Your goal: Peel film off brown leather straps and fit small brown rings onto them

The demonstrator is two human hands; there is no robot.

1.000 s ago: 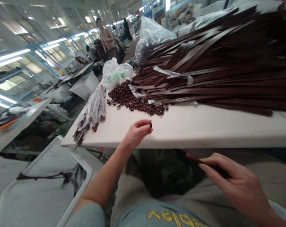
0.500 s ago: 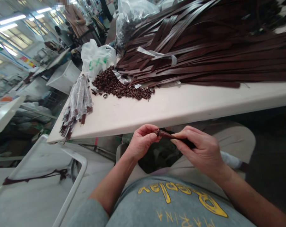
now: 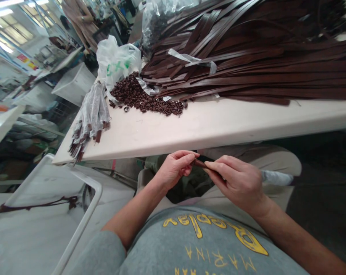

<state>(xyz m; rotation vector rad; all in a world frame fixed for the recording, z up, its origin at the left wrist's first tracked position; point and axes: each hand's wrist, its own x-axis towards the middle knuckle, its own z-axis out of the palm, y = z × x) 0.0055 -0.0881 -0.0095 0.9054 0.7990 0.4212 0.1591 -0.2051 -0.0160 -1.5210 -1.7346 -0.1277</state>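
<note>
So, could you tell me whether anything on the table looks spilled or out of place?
Small brown loops lie spilled in a loose heap beside the white bag, a few strays apart from it. The wrapped bundle overhangs the table edge.

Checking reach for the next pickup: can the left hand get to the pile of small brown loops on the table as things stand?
Probably yes. The left hand sits just below the table edge, and bare tabletop lies between it and the loop pile. It is pinching the strap end with the right hand.

I can't see most of the brown strap (image 3: 201, 164); my left hand (image 3: 175, 168) and right hand (image 3: 238, 183) cover it. The far strap pile (image 3: 247, 57) runs past the right edge.
</note>
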